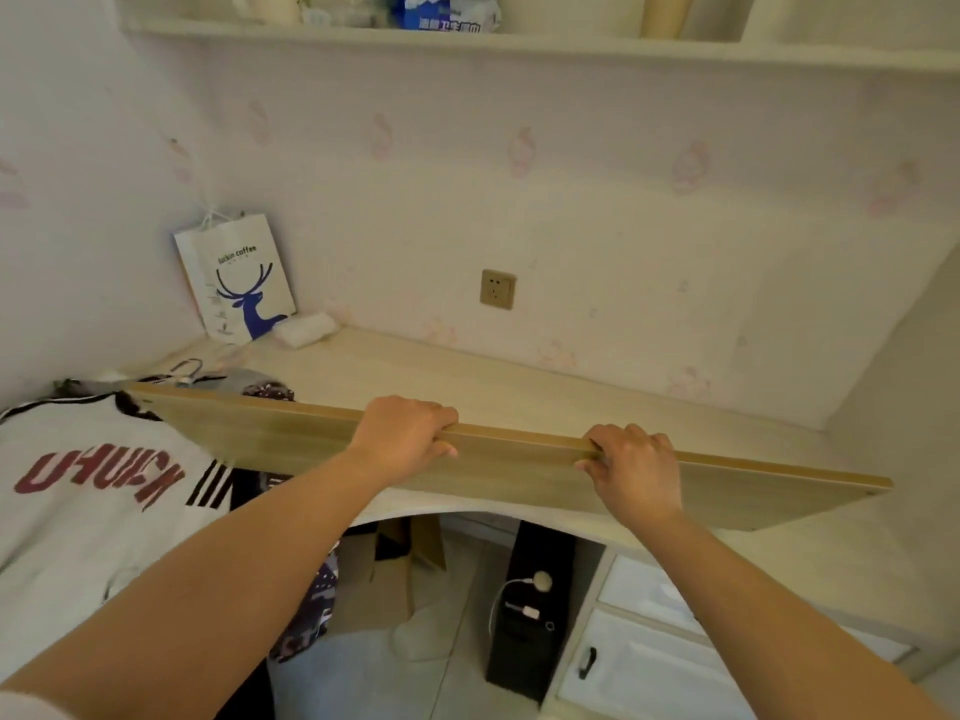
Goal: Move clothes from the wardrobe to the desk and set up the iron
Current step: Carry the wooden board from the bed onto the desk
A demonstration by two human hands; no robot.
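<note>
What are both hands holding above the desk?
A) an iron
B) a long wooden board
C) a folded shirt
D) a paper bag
B: the left hand and right hand each curl their fingers over the top edge of a long wooden board over the desk.

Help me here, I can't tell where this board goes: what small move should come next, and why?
Probably lower the board flat onto the bare stretch of desk. Both hands, left hand and right hand, grip its top edge and hold it on edge over the desk front. The clothes lie at the left, so keep it right of them.
</note>
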